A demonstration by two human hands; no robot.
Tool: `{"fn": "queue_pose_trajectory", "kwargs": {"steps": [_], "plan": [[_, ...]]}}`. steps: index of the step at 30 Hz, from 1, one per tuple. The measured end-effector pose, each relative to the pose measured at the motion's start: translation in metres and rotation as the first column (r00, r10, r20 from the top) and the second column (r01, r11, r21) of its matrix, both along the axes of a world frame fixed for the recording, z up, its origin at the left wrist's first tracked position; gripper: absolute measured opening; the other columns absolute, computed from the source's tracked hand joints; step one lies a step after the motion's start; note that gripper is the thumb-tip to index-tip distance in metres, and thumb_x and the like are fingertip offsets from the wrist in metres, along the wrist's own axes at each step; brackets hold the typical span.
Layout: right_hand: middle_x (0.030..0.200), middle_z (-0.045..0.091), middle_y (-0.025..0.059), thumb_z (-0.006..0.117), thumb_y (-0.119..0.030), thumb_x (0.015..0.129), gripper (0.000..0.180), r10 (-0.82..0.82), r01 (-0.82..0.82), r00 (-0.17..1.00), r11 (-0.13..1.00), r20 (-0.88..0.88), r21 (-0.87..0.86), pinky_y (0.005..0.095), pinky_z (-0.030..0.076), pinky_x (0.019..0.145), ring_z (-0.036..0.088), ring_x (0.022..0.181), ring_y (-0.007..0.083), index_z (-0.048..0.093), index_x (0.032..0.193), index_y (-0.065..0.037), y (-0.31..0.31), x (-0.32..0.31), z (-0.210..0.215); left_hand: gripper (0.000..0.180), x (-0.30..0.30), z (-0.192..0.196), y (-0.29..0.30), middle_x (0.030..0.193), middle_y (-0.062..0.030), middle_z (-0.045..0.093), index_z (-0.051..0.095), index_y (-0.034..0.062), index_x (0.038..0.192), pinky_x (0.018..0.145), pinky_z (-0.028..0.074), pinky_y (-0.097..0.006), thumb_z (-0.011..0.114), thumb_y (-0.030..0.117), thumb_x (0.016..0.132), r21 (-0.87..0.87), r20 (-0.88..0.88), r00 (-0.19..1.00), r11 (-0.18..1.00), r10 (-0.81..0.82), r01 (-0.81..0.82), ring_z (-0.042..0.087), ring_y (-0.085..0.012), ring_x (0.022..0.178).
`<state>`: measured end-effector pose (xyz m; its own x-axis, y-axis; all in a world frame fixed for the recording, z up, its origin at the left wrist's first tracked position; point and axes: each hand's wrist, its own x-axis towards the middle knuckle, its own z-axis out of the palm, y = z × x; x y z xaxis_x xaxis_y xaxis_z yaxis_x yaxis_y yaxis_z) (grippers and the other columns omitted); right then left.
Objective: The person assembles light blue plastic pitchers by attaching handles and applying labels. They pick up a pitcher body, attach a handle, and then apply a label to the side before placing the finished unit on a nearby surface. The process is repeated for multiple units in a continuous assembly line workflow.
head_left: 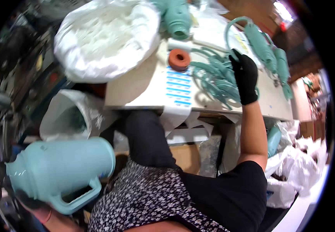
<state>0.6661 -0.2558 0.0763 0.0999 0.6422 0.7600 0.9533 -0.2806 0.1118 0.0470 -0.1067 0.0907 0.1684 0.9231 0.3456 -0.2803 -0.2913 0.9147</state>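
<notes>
My left hand grips a large pale teal plastic jug from below, low at my left side; the jug lies tilted with its neck to the left and its handle down. Most of that hand is hidden behind the jug. My right hand, in a black glove, reaches out over the worktable and rests on a pile of teal curved plastic handles, fingers bent into them. I cannot tell whether it has one gripped.
A round orange ring lies on the table beside the handles. A big white sack of white pieces sits at the table's far left. More teal jug parts line the right edge, another jug at the back. Plastic bags crowd below.
</notes>
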Motion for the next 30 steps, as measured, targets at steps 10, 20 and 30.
{"fn": "queue_pose_trajectory", "kwargs": {"steps": [10,20,30], "plan": [[0.076,0.048,-0.0006,0.048,-0.020,0.100,0.026,0.427,-0.348,-0.617,0.605,-0.661,0.716,0.0229,0.037,0.052,0.037,0.054,0.0055,0.052,0.119,-0.002,0.100,-0.305,0.023,0.071,0.024,-0.027,-0.071,0.132,-0.0167,0.046,0.051,0.0091,0.123,0.102,0.039,-0.051,0.072,0.055,0.074,0.305,-0.396,0.910,0.917,-0.124,0.257,0.043,-0.0343,0.124],[0.090,0.061,0.0051,0.061,-0.014,0.091,0.030,0.121,-0.601,-0.628,0.551,-0.769,0.579,0.0241,0.049,0.069,0.059,0.077,0.0114,0.054,0.117,-0.001,0.098,-0.392,-0.002,0.061,0.001,-0.012,-0.084,0.122,-0.0206,0.056,0.050,0.0154,0.106,0.098,0.039,-0.059,0.084,0.040,0.062,0.557,-0.427,0.903,0.777,-0.034,0.293,0.052,-0.0461,0.113],[0.111,0.061,0.0121,0.059,-0.008,0.085,0.026,-0.008,-0.733,-0.541,0.495,-0.841,0.467,0.0311,0.049,0.087,0.059,0.100,0.0197,0.060,0.109,0.002,0.082,-0.384,-0.031,0.086,0.001,-0.048,-0.069,0.132,-0.0191,0.050,0.030,0.0106,0.144,0.098,0.044,-0.044,0.078,0.027,0.075,0.247,0.057,0.988,0.961,-0.142,0.124,0.049,-0.0327,0.123]]}}
